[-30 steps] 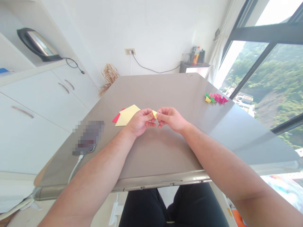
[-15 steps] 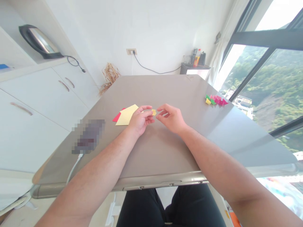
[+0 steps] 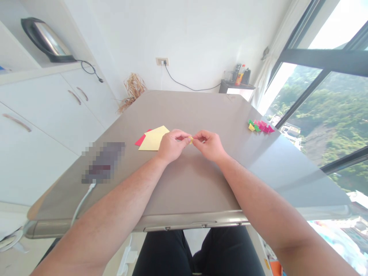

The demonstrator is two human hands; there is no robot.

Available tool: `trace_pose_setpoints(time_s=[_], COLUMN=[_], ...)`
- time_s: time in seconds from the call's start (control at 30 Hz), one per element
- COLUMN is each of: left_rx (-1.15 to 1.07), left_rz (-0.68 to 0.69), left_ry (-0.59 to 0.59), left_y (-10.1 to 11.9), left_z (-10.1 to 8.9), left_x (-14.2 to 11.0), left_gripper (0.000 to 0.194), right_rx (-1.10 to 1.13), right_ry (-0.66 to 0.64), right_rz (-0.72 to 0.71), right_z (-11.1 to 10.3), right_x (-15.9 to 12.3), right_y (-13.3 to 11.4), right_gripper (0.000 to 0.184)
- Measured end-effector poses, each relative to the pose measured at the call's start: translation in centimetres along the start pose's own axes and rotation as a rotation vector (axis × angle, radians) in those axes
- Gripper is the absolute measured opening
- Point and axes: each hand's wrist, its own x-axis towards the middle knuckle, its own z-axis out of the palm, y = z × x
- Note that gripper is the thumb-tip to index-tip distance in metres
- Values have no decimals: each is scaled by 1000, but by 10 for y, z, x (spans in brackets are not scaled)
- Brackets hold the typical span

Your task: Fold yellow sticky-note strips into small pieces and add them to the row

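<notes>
Between my fingertips, above the middle of the table, is a small piece of folded yellow paper [image 3: 191, 140]. My left hand [image 3: 173, 145] pinches its left side, and my right hand [image 3: 209, 145] pinches its right side. The fingers cover most of the piece, so its folds cannot be made out. Left of my left hand lie sheets of yellow paper [image 3: 153, 139], partly over a red sheet [image 3: 140, 140]. Off at the table's right edge stands a cluster of small folded paper pieces [image 3: 261, 126] in pink, green and yellow.
A blurred dark device [image 3: 103, 163] with a white cable [image 3: 82, 203] lies on the left of the grey table [image 3: 189, 184]. Beyond the table, a small cabinet [image 3: 237, 89] carries bottles. A kettle [image 3: 51, 40] sits on the left counter; a window [image 3: 327, 96] is at right.
My right hand has come in from the right and its fingers have closed on the small yellow paper. My left fingers have curled in around it. The view has shifted slightly.
</notes>
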Motion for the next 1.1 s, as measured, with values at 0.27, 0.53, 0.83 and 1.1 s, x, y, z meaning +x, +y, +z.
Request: trace_pose_setpoints(time_s=[0.27, 0.53, 0.83, 1.1], left_rx=[105, 141, 142, 150], left_rz=[54, 28, 28, -36], left_ry=[12, -42, -71, 0], left_y=[5, 6, 3, 5], left_z=[0, 1, 0, 2], left_x=[-3, -4, -4, -3], left_gripper=[7, 9, 10, 10], right_rx=[-26, -6, 45, 147], right_ry=[-9, -15, -37, -24], right_rz=[-42, -16, 47, 105], right_z=[-1, -1, -3, -3], right_x=[0, -1, -1, 2], right_y=[1, 0, -2, -3], right_gripper=[12, 8, 11, 7])
